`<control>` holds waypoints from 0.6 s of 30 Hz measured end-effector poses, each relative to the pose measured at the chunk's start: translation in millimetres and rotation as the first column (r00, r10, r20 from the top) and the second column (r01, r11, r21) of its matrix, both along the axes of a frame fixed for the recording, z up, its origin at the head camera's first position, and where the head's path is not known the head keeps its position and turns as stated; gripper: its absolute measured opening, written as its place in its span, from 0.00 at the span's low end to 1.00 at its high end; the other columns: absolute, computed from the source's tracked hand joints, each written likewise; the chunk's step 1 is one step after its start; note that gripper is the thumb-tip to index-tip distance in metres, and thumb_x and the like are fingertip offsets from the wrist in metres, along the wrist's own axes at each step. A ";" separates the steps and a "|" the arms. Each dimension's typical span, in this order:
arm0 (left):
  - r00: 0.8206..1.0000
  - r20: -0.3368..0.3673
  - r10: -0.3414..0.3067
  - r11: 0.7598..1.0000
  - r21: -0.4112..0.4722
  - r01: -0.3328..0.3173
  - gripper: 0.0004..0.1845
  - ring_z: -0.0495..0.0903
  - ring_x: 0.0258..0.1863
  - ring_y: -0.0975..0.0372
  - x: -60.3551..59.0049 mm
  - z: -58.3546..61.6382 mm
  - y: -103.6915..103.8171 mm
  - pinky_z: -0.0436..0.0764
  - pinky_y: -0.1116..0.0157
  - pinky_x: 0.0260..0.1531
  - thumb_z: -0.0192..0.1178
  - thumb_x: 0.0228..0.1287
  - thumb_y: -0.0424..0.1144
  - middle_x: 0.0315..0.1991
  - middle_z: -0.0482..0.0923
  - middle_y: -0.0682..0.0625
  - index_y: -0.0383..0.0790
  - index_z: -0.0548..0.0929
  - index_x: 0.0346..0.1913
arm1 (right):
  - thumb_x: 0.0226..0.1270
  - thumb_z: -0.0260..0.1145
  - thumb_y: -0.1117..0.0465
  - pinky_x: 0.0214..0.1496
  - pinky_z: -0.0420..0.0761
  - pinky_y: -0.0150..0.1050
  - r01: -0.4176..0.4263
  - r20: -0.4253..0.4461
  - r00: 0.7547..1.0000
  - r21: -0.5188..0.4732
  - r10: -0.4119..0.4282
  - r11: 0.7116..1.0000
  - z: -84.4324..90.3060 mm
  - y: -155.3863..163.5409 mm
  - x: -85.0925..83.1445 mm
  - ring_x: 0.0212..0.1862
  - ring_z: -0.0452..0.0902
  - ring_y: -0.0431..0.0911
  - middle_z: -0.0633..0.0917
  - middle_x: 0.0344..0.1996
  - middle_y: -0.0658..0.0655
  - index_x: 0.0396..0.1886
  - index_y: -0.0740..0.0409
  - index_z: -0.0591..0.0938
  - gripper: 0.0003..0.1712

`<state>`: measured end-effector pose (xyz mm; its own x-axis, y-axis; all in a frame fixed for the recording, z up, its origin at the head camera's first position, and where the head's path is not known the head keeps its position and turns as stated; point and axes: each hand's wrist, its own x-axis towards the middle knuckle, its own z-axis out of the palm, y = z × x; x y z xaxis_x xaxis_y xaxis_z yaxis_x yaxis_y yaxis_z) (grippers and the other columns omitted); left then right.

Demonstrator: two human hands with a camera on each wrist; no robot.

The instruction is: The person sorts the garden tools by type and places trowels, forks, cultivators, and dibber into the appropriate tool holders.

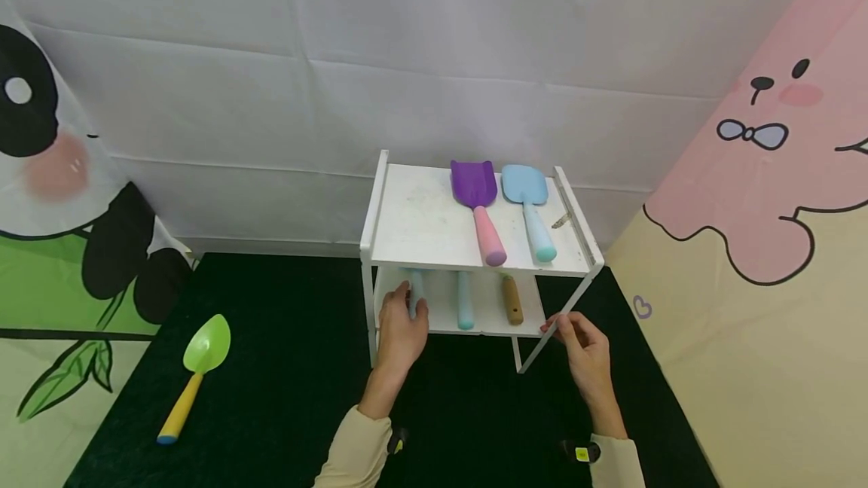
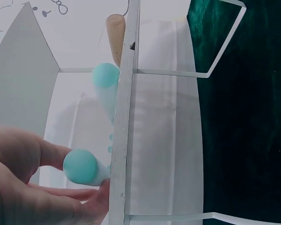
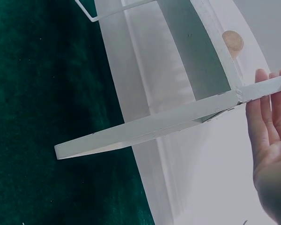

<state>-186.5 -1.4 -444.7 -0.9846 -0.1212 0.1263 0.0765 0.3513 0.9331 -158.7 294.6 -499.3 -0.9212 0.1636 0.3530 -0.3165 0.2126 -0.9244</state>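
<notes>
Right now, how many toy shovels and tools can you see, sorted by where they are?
On the rack's top shelf: 2, a purple shovel and a blue shovel.
On the lower shelf: 3 handles, light blue gripped by the left hand, teal, brown.
On the dark mat: 1 green shovel.
Total: 6.

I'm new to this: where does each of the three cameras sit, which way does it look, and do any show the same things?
Head: worn on the head, looking forward and down at the white shelf rack; both forearms and hands show.
Left wrist: on the left wrist, looking along the lower shelf; the left hand grips a light blue handle.
Right wrist: on the right wrist, looking down the rack's side; the right hand touches its frame with straight fingers.
Shared: both wrist views show the brown wooden handle.
</notes>
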 end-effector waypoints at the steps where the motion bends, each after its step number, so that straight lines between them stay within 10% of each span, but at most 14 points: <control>1: 1.000 -0.012 0.006 1.000 0.003 -0.006 0.24 0.76 0.55 0.39 -0.5 -0.3 0.3 0.81 0.42 0.53 0.55 0.74 0.27 0.56 0.73 0.26 0.17 0.68 0.68 | 0.83 0.52 0.68 0.55 0.82 0.30 0.001 0.000 1.000 -0.002 -0.001 1.000 -0.4 -0.2 -0.1 0.44 0.86 0.41 0.87 0.39 0.55 0.42 0.73 0.81 0.13; 18: 0.991 -0.112 0.067 0.997 0.039 -0.063 0.24 0.76 0.55 0.40 12.5 -2.7 0.9 0.79 0.41 0.53 0.62 0.72 0.31 0.57 0.74 0.28 0.22 0.73 0.65 | 0.83 0.53 0.67 0.56 0.82 0.31 -0.006 0.012 1.000 -0.005 0.006 1.000 -2.1 1.6 -0.7 0.45 0.86 0.42 0.87 0.40 0.57 0.43 0.73 0.80 0.13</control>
<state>-174.0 -0.5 -447.4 -0.9540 -0.1908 0.2313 0.1607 0.3260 0.9316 -159.5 296.2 -501.4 -0.9262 0.1598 0.3415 -0.3070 0.2062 -0.9291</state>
